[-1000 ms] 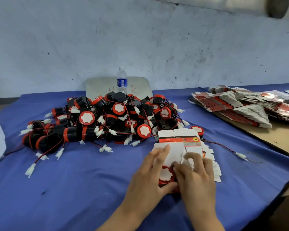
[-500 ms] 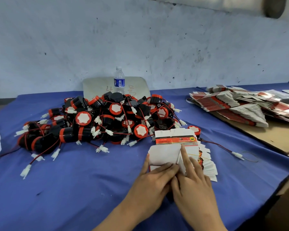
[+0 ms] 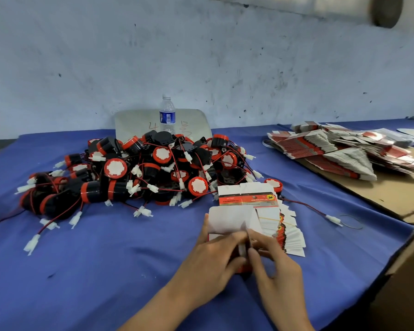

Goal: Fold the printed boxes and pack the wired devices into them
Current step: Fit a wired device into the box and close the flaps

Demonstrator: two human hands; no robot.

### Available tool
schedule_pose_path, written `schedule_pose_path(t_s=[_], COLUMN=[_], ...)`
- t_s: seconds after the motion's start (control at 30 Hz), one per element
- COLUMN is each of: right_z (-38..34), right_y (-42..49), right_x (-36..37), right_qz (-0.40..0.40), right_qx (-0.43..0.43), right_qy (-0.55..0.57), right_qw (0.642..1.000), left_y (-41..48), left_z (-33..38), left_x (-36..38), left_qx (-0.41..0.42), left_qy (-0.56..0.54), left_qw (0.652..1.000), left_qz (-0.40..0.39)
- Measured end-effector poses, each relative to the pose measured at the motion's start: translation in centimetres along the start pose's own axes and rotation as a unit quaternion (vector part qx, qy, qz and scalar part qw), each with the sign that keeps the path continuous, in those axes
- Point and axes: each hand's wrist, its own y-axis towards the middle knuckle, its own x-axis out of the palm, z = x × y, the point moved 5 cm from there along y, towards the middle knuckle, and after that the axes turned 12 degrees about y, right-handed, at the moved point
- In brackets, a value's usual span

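Both hands work on one printed box [image 3: 232, 222] near the table's front, white flaps up, red body under my fingers. My left hand [image 3: 213, 261] grips its left side; my right hand [image 3: 273, 263] pinches a flap at its middle. Whatever is inside the box is hidden by my hands. A fanned stack of flat red-and-white boxes [image 3: 282, 225] lies just behind and right of it. A big pile of black-and-red wired devices [image 3: 139, 173] with white connectors fills the table's middle-left. One device [image 3: 274, 183] sits apart behind the stack, its wire trailing right.
A water bottle [image 3: 167, 114] stands behind the pile before a grey board [image 3: 134, 120]. Large heaps of flat boxes [image 3: 339, 149] rest on brown cardboard [image 3: 397, 194] at right. A rubber band [image 3: 351, 222] lies near the loose connector. A cardboard carton edge [image 3: 411, 271] sits at front right.
The device's red-and-white face, seen a second ago, is now covered by the box's flaps. My fingers have drawn back toward me and closed on the middle flap.
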Motion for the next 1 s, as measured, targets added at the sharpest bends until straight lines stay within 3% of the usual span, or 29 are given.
schedule_pose_path(t_s=[0.1, 0.23, 0.33, 0.53, 0.7, 0.83, 1.0], right_z=[0.1, 0.6, 0.8, 0.7, 0.7, 0.6, 0.6], right_y=[0.1, 0.3, 0.4, 0.2, 0.2, 0.1, 0.0], right_x=[0.1, 0.4, 0.4, 0.6, 0.7, 0.8, 0.8], right_qz=[-0.019, -0.035, -0.026, -0.004, -0.018, -0.016, 0.005], right_qx=[-0.034, -0.073, -0.049, 0.022, 0.051, 0.059, 0.057], right_qy=[-0.021, -0.059, -0.040, 0.002, -0.014, -0.026, -0.031], right_qw=[0.999, 0.995, 0.998, 1.000, 0.998, 0.998, 0.998], left_y=[-0.1, -0.2, -0.4, -0.7, -0.8, -0.7, -0.7], left_z=[-0.4, -0.4, -0.5, -1.1, -1.4, -1.7, -1.4], left_x=[-0.4, 0.3, 0.7, 0.1, -0.2, 0.3, 0.3], left_qx=[-0.014, 0.019, -0.001, -0.039, -0.073, -0.104, -0.062], left_qy=[-0.069, 0.011, -0.012, -0.129, -0.208, -0.228, -0.221], left_qw=[0.997, 1.000, 0.999, 0.980, 0.961, 0.957, 0.966], left_qz=[0.019, 0.021, 0.034, 0.144, 0.170, 0.145, 0.116])
